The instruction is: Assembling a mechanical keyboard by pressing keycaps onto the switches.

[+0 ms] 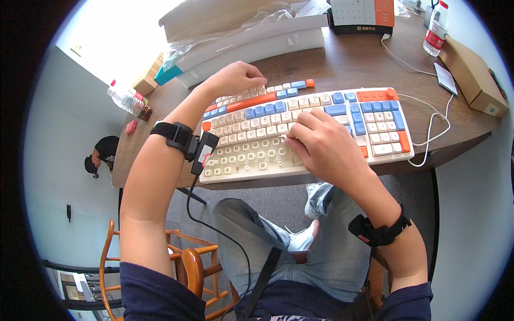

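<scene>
A white mechanical keyboard (243, 171) lies along the near edge of the table, its upper rows fitted with cream, blue and orange keycaps. Its lower left rows show bare switches (241, 155). My right hand (326, 139) bends over the middle of the board, thumb and fingers closed at a cream keycap beside the bare rows. Behind the keyboard, loose keycaps (251, 101) stand in rows, with a long orange one among them. My left hand (238, 79) is over these rows, its fingers curled together with the tips at the caps; what they hold is hidden.
A long opened box (251, 53) with plastic wrap stands behind. Water bottles stand at left (130, 100) and right (436, 29). A brown carton (474, 77), a desk calendar (362, 16) and a white cable (428, 142) are to the right. A person (104, 152) is far left.
</scene>
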A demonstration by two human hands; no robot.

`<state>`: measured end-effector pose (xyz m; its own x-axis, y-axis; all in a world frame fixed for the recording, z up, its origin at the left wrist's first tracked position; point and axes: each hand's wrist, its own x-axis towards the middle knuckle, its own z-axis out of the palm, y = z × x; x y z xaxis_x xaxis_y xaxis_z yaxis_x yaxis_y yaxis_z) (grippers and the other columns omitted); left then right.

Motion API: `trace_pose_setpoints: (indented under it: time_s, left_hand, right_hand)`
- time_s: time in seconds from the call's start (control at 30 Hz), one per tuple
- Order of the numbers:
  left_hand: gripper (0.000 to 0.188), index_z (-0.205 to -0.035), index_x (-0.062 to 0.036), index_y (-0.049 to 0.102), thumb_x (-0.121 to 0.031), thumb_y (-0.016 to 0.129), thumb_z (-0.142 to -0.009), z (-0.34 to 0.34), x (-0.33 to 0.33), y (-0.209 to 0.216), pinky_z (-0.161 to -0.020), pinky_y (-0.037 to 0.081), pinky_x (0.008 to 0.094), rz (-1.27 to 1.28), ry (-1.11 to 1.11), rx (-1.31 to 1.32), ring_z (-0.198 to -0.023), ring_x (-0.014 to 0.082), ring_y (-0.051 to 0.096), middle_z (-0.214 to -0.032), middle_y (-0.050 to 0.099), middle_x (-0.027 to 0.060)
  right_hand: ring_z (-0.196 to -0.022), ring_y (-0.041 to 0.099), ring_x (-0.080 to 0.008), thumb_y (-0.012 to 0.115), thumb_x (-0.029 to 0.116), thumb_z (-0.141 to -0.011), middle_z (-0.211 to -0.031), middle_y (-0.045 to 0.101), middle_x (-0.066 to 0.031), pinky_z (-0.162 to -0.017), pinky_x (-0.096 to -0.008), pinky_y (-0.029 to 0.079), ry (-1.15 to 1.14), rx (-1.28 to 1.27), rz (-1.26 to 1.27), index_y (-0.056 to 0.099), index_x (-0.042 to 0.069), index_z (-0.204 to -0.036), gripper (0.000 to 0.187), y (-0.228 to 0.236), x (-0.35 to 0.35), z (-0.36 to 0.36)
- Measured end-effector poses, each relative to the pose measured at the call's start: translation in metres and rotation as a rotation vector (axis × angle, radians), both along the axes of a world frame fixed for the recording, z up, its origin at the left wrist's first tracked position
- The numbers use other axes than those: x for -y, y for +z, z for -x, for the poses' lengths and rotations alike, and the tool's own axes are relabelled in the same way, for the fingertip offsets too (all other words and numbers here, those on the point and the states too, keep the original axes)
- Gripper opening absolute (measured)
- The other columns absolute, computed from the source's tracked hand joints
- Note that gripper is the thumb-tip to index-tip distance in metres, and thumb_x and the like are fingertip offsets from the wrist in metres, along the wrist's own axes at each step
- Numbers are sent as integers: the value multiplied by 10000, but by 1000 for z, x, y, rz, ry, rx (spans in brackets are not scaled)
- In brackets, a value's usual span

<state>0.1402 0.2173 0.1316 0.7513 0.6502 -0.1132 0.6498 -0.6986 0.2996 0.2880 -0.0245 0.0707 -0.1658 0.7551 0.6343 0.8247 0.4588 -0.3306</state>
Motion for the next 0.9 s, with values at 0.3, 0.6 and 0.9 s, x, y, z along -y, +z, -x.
trace_pose_setpoints:
  time_s: [0.3, 0.6, 0.9]
  left_hand:
    - [188, -1054, 15, 708, -124, 679, -931, 25, 88, -9, -961, 506, 364, -260, -238, 469, -1065, 265, 661, -1123, 695, 157]
    - [299, -1115, -54, 688, -229, 752, -880, 44, 150, -50, -1041, 456, 443, -248, -243, 646, -1241, 334, 563, -1308, 612, 134]
    - [248, -1078, -68, 691, -224, 724, -888, 43, 152, -62, -1013, 472, 435, -360, -287, 716, -1162, 331, 594, -1223, 641, 123]
  right_hand:
    - [-864, 628, -311, 655, 131, -902, -886, 637, -154, -801, -411, 513, -6, -185, 7, 639, -1, -852, 142, 1, 0, -5]
    - [-723, 680, -293, 676, 121, -935, -805, 683, -167, -680, -379, 527, -83, -474, 146, 656, -19, -966, 145, 30, 13, -10]
    - [-845, 639, -401, 630, 123, -930, -899, 664, -212, -770, -453, 507, 12, -27, 300, 657, -28, -911, 155, 48, 0, -7]
